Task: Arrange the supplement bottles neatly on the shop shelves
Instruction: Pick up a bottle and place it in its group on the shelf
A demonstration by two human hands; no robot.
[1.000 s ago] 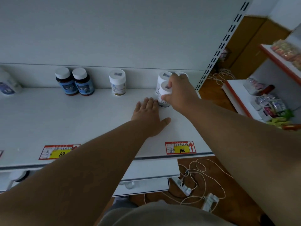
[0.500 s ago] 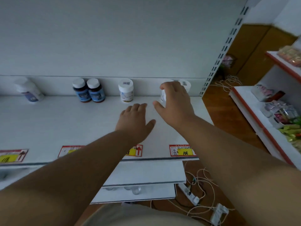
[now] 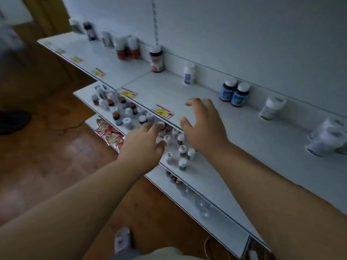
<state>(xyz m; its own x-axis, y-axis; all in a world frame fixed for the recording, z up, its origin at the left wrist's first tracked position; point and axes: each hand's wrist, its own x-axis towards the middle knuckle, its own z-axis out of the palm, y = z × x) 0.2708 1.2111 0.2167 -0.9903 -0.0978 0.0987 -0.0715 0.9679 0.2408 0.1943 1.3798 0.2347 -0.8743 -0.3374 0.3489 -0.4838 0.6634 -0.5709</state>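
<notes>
Upper shelf (image 3: 216, 117) back edge: white bottles (image 3: 326, 139) set down. Your right hand (image 3: 203, 126) let go, fingers spread; left hand (image 3: 144, 145) loose, reaching lower shelf bottles (image 3: 180, 151).

Matt white shelf (image 3: 234, 128); glossy wooden floor (image 3: 47, 147); plastic-capped bottles (image 3: 234, 92).

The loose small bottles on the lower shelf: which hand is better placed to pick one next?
Probably the left hand: it hangs open directly over the loose bottles on the lower shelf. The right hand, also open, is above the upper shelf.
</notes>
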